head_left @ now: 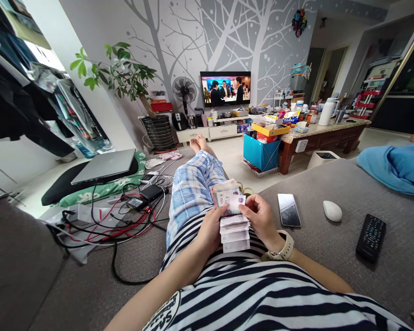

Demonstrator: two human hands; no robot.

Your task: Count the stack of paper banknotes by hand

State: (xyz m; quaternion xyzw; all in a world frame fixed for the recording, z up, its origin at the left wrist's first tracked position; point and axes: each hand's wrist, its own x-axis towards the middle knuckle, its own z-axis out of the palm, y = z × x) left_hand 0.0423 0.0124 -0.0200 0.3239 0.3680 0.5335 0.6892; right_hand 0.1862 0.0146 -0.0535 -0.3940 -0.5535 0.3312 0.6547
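Note:
Above my lap, my left hand [212, 226] is closed around a stack of banknotes [227, 192], its thumb lying over the front notes. My right hand [262, 219], with a pale watch on the wrist, pinches the right edge of a light purple note at the front of that stack. Below the thumbs, several note ends [235, 236] hang in overlapping steps against the striped shirt. The digit 5 shows on the front notes. The fingers behind the stack are hidden.
Right of my legs on the grey sofa lie a phone [289, 210], a white mouse [332, 211] and a black remote [370, 237]. On the left are tangled cables [138, 216] and a laptop [103, 166]. A crowded low table [290, 138] stands beyond, near a blue box [261, 154].

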